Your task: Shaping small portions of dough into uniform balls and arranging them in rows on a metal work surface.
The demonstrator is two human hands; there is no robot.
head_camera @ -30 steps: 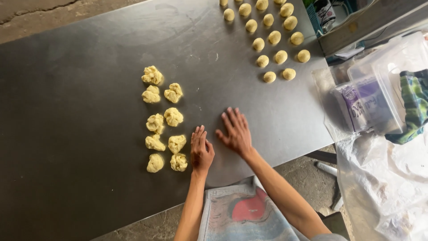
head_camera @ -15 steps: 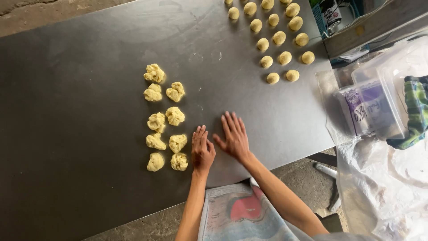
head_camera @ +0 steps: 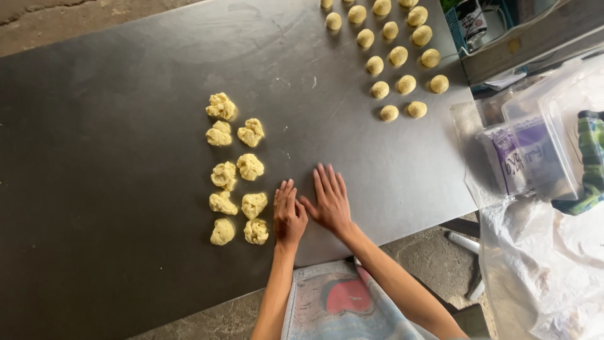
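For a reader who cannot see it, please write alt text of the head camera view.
Both hands lie flat, side by side, on a dark metal table, the left hand next to rough dough lumps, the right hand on bare metal. Smooth dough balls sit in rows at the far right corner.

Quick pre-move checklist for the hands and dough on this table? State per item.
1. Left hand free of other lumps: ok, palm down on the table, just right of the nearest rough lump.
2. Right hand flat, fingers spread: ok.
3. Dough under either palm: cannot tell, hidden.
4. Rough lumps kept apart: ok, nine in two loose columns, small gaps.
5. Rolled balls separate from the rough ones: ok, in rows at the far right.
6. Plastic bags off the work area: ok, past the table's right edge.
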